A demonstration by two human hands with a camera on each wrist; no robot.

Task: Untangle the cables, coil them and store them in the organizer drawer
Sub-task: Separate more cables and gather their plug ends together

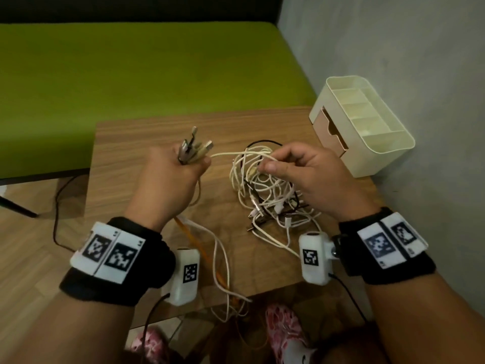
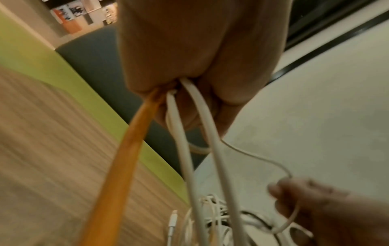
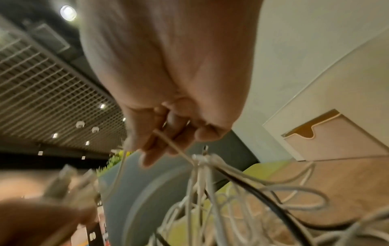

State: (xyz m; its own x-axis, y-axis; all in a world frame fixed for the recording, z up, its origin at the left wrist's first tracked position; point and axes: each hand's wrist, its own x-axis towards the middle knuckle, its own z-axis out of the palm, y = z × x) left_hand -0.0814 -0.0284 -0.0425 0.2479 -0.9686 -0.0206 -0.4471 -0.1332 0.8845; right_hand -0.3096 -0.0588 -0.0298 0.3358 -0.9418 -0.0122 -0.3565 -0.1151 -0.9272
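A tangle of white and black cables [image 1: 265, 190] lies on the wooden table [image 1: 136, 143]. My left hand [image 1: 181, 164] grips a bundle of cable ends, their plugs [image 1: 195, 148] sticking up out of the fist. An orange cable [image 2: 118, 166] and two white cables [image 2: 185, 149] hang down from that fist. My right hand [image 1: 275, 164] pinches a thin white cable [image 3: 172, 146] above the tangle, lifting part of it. One white strand [image 1: 231, 154] runs between the two hands. The cream organizer [image 1: 378, 156] stands at the table's far right corner, its pink drawer [image 1: 331, 132] pulled slightly out.
A green bench [image 1: 131, 74] runs behind the table. A grey wall [image 1: 420, 74] closes the right side. Cables [image 1: 223, 274] hang over the table's near edge toward my lap. A dark cord [image 1: 56, 214] trails on the wooden floor at the left.
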